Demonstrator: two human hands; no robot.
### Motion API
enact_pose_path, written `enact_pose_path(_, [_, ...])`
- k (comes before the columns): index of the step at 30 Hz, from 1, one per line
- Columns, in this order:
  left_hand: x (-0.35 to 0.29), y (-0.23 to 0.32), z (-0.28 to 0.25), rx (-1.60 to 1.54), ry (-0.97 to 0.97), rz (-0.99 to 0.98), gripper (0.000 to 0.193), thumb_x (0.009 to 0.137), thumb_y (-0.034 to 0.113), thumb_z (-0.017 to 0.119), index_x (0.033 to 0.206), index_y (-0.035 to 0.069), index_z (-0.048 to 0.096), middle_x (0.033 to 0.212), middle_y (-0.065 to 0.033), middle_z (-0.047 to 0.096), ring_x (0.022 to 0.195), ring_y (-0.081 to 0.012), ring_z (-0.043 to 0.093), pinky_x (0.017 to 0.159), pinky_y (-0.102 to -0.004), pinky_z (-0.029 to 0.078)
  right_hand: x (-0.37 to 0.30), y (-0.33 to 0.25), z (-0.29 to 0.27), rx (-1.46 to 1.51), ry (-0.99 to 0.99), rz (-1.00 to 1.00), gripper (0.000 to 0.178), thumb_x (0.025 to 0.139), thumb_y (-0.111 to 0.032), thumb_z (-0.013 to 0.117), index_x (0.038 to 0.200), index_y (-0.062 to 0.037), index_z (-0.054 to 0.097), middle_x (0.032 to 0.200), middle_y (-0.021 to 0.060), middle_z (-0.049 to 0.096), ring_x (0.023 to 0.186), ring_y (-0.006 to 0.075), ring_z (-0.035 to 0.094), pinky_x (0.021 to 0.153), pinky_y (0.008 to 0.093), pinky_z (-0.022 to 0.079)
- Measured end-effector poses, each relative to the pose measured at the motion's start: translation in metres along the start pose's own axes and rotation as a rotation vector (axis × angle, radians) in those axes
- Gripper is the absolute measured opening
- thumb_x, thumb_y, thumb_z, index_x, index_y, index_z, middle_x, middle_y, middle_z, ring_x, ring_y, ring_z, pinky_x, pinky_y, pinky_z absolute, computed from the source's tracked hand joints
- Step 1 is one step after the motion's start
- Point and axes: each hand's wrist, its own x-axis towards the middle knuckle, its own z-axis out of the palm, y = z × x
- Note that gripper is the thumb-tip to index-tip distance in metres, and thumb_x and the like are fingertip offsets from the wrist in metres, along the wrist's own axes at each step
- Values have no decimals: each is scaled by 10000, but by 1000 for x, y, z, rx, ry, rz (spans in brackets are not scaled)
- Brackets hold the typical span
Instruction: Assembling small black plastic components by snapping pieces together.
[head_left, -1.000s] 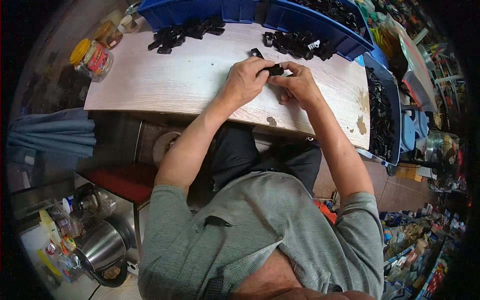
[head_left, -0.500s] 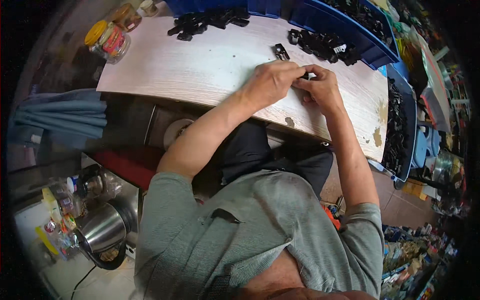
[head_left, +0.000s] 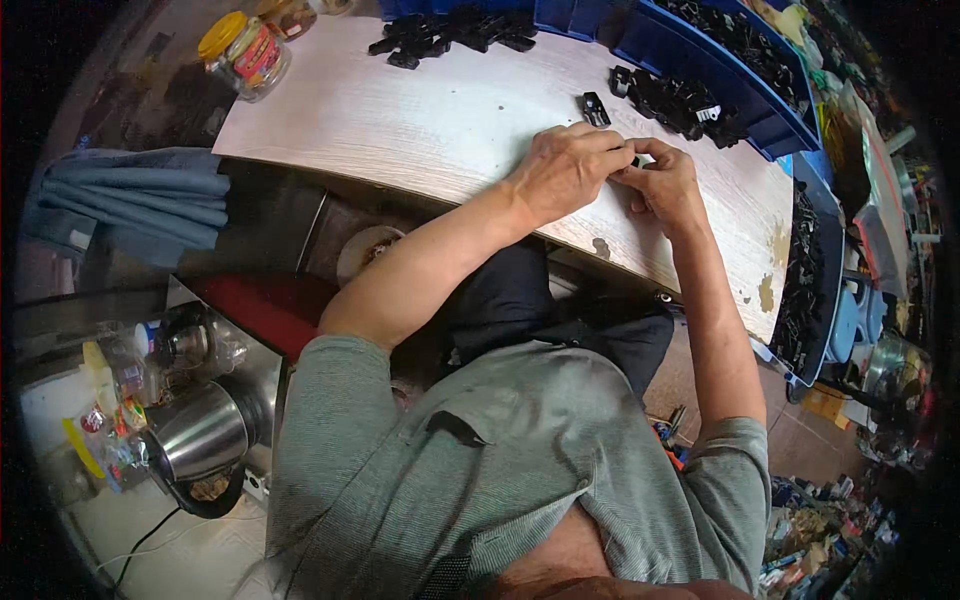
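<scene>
My left hand [head_left: 572, 172] and my right hand [head_left: 662, 185] meet above the right half of the wood-grain table [head_left: 390, 120]. Between their fingertips they pinch a small black part [head_left: 637, 161], mostly covered by the fingers. Just beyond my left hand lies one loose black plastic piece [head_left: 596, 109] with an open frame. Farther back on the right is a pile of similar black pieces [head_left: 670, 105], one with a pale patch. Another heap of black pieces [head_left: 450, 36] sits at the table's far middle.
Blue bins [head_left: 735, 75] of black parts line the far right edge. A blue tray [head_left: 800, 290] of black pieces stands off the table's right side. A yellow-lidded jar [head_left: 245, 58] occupies the far left corner. A steel kettle [head_left: 205, 432] is at lower left.
The whole view has shifted slightly, moving the table and its contents toward the right. Both hands remain together, pinching the small black part.
</scene>
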Motion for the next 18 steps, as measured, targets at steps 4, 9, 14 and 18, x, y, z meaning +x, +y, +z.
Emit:
enact_pose_path(4, [-4,7,-8,91,-14,-4,270,895,7,624,1144,60,714,1065,-70,733,909,-256,720,769,-367,602,0,-1,4,-8,5,-27,285,818,-57,804,1082,-14,705,696,31,652,492,92,546,433,255,412])
enact_pose_path(9, [-11,14,-11,178,-111,-60,288,914,24,613,1185,58,707,1210,-70,710,1064,-256,693,842,-385,583,-1,-4,6,-138,36,-49,314,800,-69,819,1091,-25,709,665,14,620,505,87,528,448,253,399])
enact_pose_path(14, [-13,7,-12,11,-13,-113,287,926,15,588,1181,56,715,1265,-124,686,1138,-284,662,945,-436,551,-4,-6,6,-62,35,-11,296,800,-90,828,1065,-50,701,646,2,600,482,75,489,434,252,396])
enact_pose_path(18, [-25,-65,-60,235,359,-211,346,851,3,552,1144,42,732,1224,-207,671,1165,-380,613,997,-436,522,-21,-9,-12,143,69,136,244,814,-110,824,1008,-69,680,578,-45,500,434,60,386,412,255,387])
